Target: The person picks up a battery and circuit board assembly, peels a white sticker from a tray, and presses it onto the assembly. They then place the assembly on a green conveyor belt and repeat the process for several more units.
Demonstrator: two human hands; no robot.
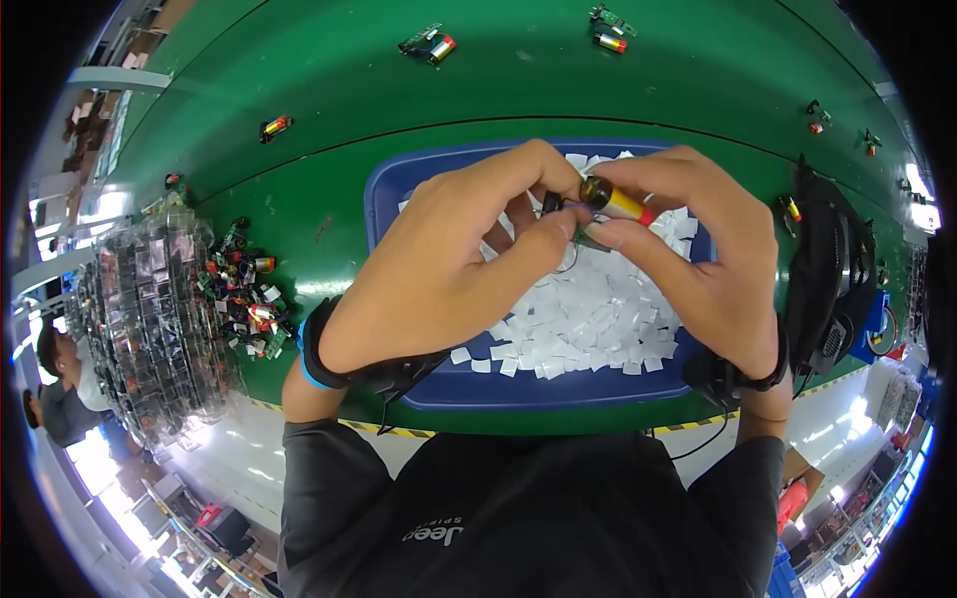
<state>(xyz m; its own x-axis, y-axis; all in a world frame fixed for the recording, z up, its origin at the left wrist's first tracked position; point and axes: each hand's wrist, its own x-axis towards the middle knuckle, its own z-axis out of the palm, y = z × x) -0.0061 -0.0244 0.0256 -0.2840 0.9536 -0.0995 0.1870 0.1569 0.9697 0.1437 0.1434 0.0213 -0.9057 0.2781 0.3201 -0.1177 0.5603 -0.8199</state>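
Above a blue tray (478,397) full of small white paper-like squares (588,319), my two hands meet. My right hand (713,239) pinches a small cylindrical battery (620,204) with a yellow and red wrap and a dark end. A small black part (552,202) sits between the fingertips of my left hand (449,239). Thin wires (576,206) run between that part and the battery. A bit of green board shows beneath my fingers, mostly hidden. Both wrists wear dark straps with devices, the left one also a blue band.
To the left lies a heap of circuit boards with batteries (254,309), beside a tall stack of clear plastic trays (150,309). More board-and-battery units (434,45) are spread along the green surface beyond. A black bag-like item (827,259) stands right. Another person (75,379) is far left.
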